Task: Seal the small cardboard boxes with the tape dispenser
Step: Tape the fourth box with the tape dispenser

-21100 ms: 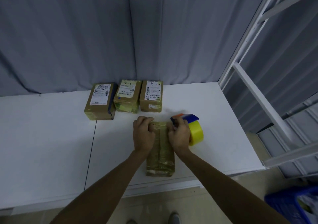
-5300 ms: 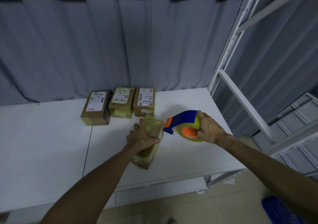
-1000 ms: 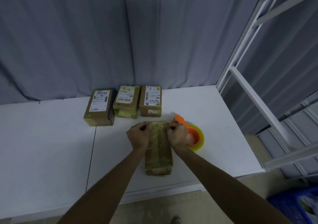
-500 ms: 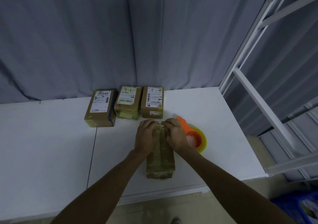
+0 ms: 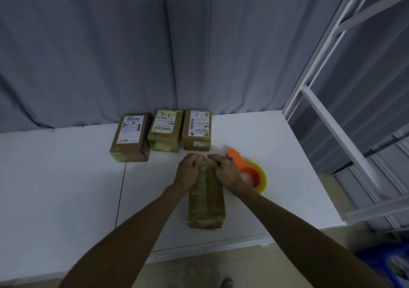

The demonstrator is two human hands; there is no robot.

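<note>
A small cardboard box [image 5: 206, 201], wrapped in glossy tape, lies lengthwise on the white table [image 5: 66, 177] in front of me. My left hand [image 5: 187, 172] and my right hand [image 5: 225, 171] both sit on its far end, fingers curled over the taped edge and pressing it down. The tape dispenser [image 5: 250, 174], orange with a yellow roll, lies flat on the table just right of my right hand, with nobody holding it. Three more labelled boxes stand in a row behind: left [image 5: 131, 137], middle [image 5: 165, 130], right [image 5: 197, 130].
A grey curtain [image 5: 155, 51] hangs behind the table. White metal shelf framing [image 5: 327, 119] rises at the right edge. A blue bin [image 5: 385, 267] sits on the floor at lower right. The table's front edge runs close below the box.
My hands have stayed on the box's far end, shifting only slightly as they press the tape. The dispenser lies where it was.
</note>
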